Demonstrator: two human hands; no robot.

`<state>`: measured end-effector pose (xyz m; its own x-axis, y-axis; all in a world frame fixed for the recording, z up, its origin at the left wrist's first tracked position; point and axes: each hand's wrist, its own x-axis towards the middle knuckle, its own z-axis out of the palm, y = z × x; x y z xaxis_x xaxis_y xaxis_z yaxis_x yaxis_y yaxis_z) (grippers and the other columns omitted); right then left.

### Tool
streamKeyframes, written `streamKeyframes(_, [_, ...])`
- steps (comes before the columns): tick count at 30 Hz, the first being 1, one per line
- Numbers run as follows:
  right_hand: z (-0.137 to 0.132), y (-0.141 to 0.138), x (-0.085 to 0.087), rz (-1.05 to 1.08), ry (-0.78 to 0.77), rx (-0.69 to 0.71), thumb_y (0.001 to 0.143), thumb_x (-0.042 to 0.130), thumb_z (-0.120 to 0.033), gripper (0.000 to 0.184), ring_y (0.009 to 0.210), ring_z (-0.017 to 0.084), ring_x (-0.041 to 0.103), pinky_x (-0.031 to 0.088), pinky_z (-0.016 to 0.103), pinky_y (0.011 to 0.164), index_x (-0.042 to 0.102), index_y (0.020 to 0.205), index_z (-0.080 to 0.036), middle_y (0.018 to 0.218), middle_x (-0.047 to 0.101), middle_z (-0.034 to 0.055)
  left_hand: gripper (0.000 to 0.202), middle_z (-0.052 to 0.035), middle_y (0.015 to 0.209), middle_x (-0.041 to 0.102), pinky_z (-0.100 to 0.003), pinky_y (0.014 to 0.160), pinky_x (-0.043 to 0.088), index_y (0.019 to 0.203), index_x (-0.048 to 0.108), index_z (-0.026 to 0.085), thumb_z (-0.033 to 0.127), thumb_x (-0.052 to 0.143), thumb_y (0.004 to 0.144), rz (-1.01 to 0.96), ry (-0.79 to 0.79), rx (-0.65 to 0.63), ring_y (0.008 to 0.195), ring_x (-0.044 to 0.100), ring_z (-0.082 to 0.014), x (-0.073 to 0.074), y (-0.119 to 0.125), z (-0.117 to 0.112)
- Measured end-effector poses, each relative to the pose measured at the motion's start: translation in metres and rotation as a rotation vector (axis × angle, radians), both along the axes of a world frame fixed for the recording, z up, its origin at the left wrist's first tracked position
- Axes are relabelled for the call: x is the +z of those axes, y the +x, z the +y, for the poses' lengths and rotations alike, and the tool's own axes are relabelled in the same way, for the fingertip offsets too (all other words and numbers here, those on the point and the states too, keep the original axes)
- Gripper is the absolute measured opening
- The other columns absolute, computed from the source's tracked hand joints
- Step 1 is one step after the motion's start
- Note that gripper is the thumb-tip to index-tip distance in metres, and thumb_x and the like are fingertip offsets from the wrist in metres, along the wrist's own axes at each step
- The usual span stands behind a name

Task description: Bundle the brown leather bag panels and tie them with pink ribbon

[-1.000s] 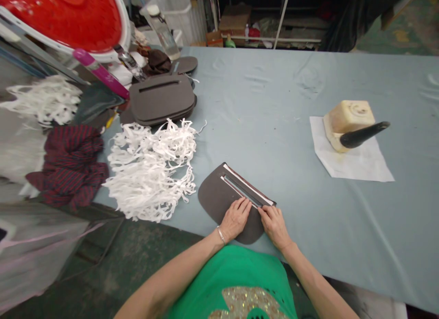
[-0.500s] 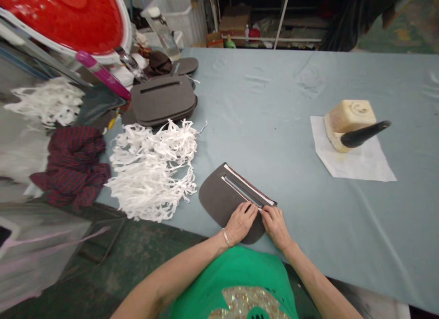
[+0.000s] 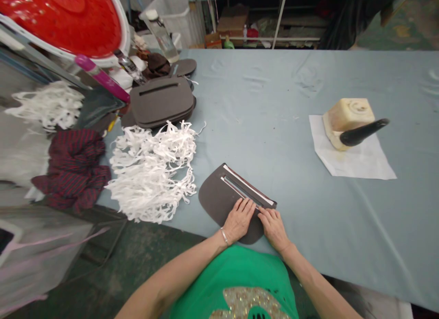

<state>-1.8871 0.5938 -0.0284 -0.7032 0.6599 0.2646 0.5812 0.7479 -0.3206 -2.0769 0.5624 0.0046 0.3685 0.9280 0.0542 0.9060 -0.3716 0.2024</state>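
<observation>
A dark grey, rounded panel lies on the table just before me, with a long slot cut near its straighter edge. One white strip runs along that edge, and a second white strip follows the near side of the slot. My left hand rests on the panel, its fingers laid flat over the slot's near side. Beside it, my right hand has its fingers on the panel around the slot's right end; the thumb tip nearly touches the left fingers. Whatever lies beneath the fingertips is hidden.
Left of the panel is a heap of white strips. Behind that sits a stack of dark grey slotted pieces. A yellowish container with a black-handled tool stands on white paper at right. A bottle stands farther back.
My left fingers have straightened from a bent pose and now lie flatter on the panel near the slot. My right hand has shifted very slightly left. The panel stays in place.
</observation>
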Motion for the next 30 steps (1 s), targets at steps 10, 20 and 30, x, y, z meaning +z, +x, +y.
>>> streamKeyframes(10, [0.002, -0.012, 0.009, 0.078, -0.007, -0.079, 0.09, 0.036, -0.006, 0.033, 0.115, 0.026, 0.046, 0.04, 0.044, 0.092, 0.054, 0.116, -0.013, 0.124, 0.055, 0.0152, 0.051, -0.0157, 0.141, 0.043, -0.047, 0.113, 0.029, 0.137, 0.036, 0.01, 0.029, 0.045, 0.09, -0.125, 0.044, 0.214, 0.138, 0.03, -0.0249, -0.006, -0.018, -0.008])
streamKeyframes(20, [0.0, -0.045, 0.015, -0.074, 0.044, -0.13, 0.089, 0.038, -0.01, 0.04, 0.101, 0.031, 0.048, 0.041, 0.046, 0.087, 0.047, 0.128, -0.007, 0.105, 0.059, 0.0185, 0.062, -0.0129, 0.148, 0.037, -0.044, 0.115, 0.02, 0.141, 0.034, 0.009, 0.041, 0.044, 0.09, -0.013, -0.037, 0.117, 0.14, 0.026, -0.0254, 0.004, -0.013, -0.004])
streamKeyframes(30, [-0.001, -0.038, 0.022, -0.014, -0.055, -0.138, 0.088, 0.046, -0.019, 0.027, 0.082, 0.025, 0.052, 0.041, 0.037, 0.066, 0.053, 0.114, -0.014, 0.088, 0.06, 0.0113, 0.058, -0.0104, 0.141, 0.043, -0.05, 0.11, 0.024, 0.135, 0.042, 0.019, 0.034, 0.057, 0.081, -0.037, -0.04, 0.156, 0.135, 0.03, -0.0301, 0.031, -0.044, 0.021])
